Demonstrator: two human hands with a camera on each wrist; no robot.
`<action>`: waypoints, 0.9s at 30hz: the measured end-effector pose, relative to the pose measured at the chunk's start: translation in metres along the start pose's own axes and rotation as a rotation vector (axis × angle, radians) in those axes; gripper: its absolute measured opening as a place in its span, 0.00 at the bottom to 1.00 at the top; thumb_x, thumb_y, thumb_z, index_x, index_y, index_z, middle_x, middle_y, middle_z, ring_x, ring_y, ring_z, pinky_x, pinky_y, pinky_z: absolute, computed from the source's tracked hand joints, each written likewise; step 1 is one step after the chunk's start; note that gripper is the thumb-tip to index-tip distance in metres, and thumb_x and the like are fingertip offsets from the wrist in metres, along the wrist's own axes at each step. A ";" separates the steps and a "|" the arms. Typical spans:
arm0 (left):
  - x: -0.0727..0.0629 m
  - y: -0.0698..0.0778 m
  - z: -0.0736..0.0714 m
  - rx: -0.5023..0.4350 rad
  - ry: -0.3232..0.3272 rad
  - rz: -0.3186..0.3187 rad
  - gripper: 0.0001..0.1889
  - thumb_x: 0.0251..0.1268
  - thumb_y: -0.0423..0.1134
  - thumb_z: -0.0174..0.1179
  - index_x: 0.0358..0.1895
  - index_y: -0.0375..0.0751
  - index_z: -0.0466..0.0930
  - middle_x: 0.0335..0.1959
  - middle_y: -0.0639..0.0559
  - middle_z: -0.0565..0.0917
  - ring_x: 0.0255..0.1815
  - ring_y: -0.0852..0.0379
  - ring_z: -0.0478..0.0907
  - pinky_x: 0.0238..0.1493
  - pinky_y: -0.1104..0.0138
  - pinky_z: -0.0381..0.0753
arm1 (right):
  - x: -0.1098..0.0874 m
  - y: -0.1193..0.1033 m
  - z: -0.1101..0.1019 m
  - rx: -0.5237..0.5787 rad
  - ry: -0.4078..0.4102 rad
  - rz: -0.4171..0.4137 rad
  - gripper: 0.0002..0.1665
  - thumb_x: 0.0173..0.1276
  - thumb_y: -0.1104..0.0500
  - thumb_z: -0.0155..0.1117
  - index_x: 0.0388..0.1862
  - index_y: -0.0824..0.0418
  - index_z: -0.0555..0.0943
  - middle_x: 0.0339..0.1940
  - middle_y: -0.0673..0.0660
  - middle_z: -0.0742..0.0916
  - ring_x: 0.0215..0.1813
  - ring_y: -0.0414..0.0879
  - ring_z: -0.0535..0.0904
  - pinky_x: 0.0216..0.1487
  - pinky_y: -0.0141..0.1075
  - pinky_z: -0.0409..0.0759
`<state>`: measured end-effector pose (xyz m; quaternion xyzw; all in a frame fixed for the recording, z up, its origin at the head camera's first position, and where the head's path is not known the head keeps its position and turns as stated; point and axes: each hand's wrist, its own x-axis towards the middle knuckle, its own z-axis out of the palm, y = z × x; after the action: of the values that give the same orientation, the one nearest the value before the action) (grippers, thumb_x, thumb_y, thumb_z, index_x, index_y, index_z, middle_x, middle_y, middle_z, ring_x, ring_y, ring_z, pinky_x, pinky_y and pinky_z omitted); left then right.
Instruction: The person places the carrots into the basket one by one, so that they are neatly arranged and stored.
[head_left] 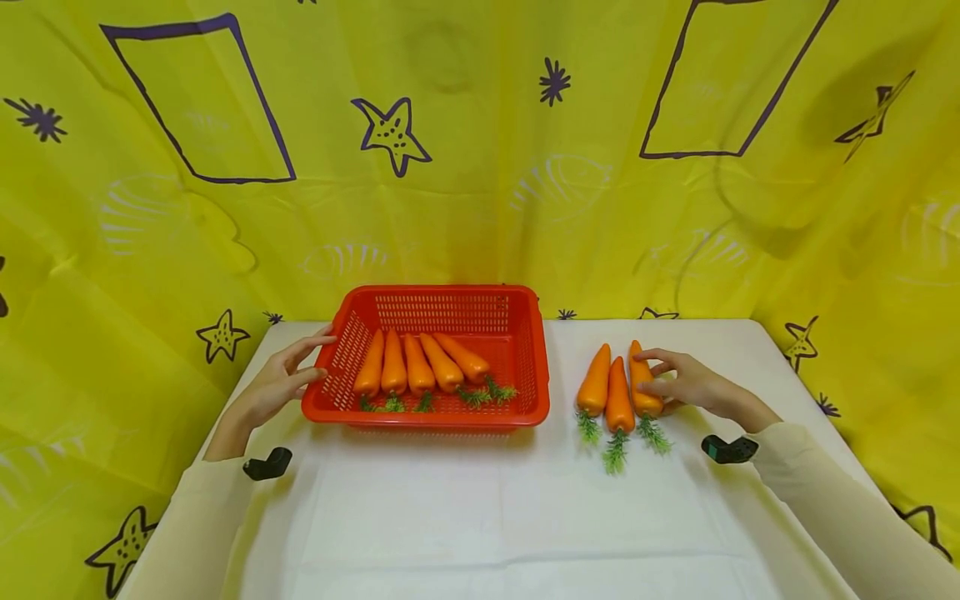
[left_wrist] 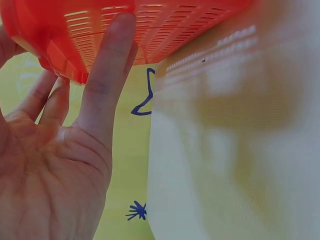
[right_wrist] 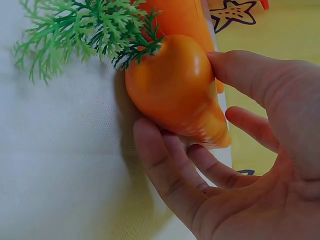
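Worktop (head_left: pixel 525 517), rear-right | 3 carrots (head_left: pixel 619 407), half-curled right hand (head_left: pixel 688 383) pinching 1 | rear-left | 5 carrots (head_left: pixel 417 368) in 1 basket (head_left: pixel 420 418), relaxed left hand (head_left: pixel 276 385) touching rim

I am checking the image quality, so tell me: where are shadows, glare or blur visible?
Head view: soft shadows on the yellow curtain; left wrist view: blurry shadow with bright slot-like streaks on the white tablecloth by the red basket; right wrist view: glare on the nearest carrot, rippling toward its tip.
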<state>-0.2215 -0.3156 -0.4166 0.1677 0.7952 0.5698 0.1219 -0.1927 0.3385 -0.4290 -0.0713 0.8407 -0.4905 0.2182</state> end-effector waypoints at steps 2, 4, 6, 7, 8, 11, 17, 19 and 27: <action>0.000 0.000 0.000 -0.008 -0.005 -0.001 0.28 0.77 0.33 0.55 0.77 0.36 0.63 0.86 0.50 0.47 0.80 0.33 0.50 0.49 0.59 0.84 | 0.000 0.001 0.001 -0.002 0.001 0.002 0.43 0.73 0.59 0.68 0.78 0.71 0.59 0.65 0.84 0.67 0.37 0.54 0.83 0.39 0.46 0.87; 0.000 0.000 0.000 -0.022 -0.011 0.001 0.28 0.77 0.32 0.55 0.77 0.36 0.62 0.86 0.50 0.46 0.80 0.31 0.48 0.50 0.59 0.83 | 0.000 0.001 0.001 -0.003 0.003 0.001 0.43 0.73 0.59 0.68 0.79 0.71 0.59 0.65 0.84 0.67 0.37 0.54 0.83 0.39 0.46 0.87; -0.001 -0.001 -0.001 -0.034 -0.015 0.005 0.28 0.77 0.32 0.55 0.77 0.35 0.62 0.86 0.49 0.46 0.80 0.30 0.48 0.50 0.57 0.83 | 0.001 0.001 0.001 -0.002 0.002 0.001 0.43 0.73 0.59 0.68 0.79 0.71 0.59 0.65 0.83 0.67 0.37 0.55 0.83 0.40 0.46 0.87; -0.001 -0.001 -0.001 -0.039 -0.018 0.006 0.28 0.78 0.32 0.55 0.77 0.35 0.62 0.86 0.49 0.46 0.80 0.30 0.47 0.50 0.56 0.83 | 0.001 0.001 0.001 -0.001 0.000 0.000 0.44 0.73 0.59 0.68 0.79 0.71 0.58 0.66 0.84 0.67 0.38 0.55 0.83 0.40 0.46 0.87; -0.001 -0.001 -0.001 -0.040 -0.020 0.008 0.28 0.78 0.32 0.55 0.77 0.35 0.62 0.86 0.49 0.46 0.80 0.30 0.47 0.51 0.55 0.83 | 0.001 0.002 0.001 -0.001 -0.001 0.000 0.44 0.73 0.59 0.68 0.79 0.71 0.58 0.66 0.84 0.67 0.38 0.55 0.83 0.40 0.46 0.87; 0.000 -0.002 -0.001 -0.038 -0.022 0.011 0.28 0.78 0.33 0.55 0.77 0.36 0.62 0.86 0.49 0.46 0.80 0.30 0.46 0.53 0.49 0.80 | 0.001 0.001 0.001 -0.002 -0.003 0.002 0.44 0.73 0.59 0.68 0.79 0.71 0.58 0.66 0.84 0.67 0.38 0.55 0.83 0.40 0.46 0.87; 0.001 -0.002 -0.001 -0.045 -0.023 0.007 0.28 0.79 0.35 0.54 0.78 0.37 0.62 0.86 0.50 0.46 0.80 0.30 0.46 0.55 0.43 0.78 | 0.000 0.000 0.001 -0.012 0.004 0.006 0.45 0.73 0.59 0.68 0.79 0.72 0.57 0.66 0.84 0.67 0.39 0.54 0.83 0.41 0.46 0.87; 0.001 -0.001 -0.001 -0.049 -0.025 0.002 0.28 0.80 0.35 0.54 0.78 0.37 0.61 0.86 0.50 0.45 0.81 0.30 0.46 0.56 0.44 0.78 | 0.001 0.000 0.001 -0.012 0.006 0.008 0.45 0.73 0.59 0.68 0.79 0.72 0.57 0.66 0.84 0.67 0.40 0.54 0.83 0.41 0.46 0.87; 0.001 -0.001 -0.001 -0.069 -0.031 -0.011 0.28 0.80 0.36 0.53 0.78 0.37 0.61 0.86 0.51 0.45 0.81 0.31 0.46 0.56 0.47 0.78 | 0.002 0.002 0.002 -0.009 0.006 0.004 0.45 0.73 0.59 0.68 0.79 0.73 0.57 0.65 0.84 0.68 0.40 0.54 0.83 0.41 0.47 0.87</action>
<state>-0.2229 -0.3164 -0.4176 0.1677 0.7740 0.5937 0.1429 -0.1935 0.3375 -0.4318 -0.0693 0.8436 -0.4865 0.2165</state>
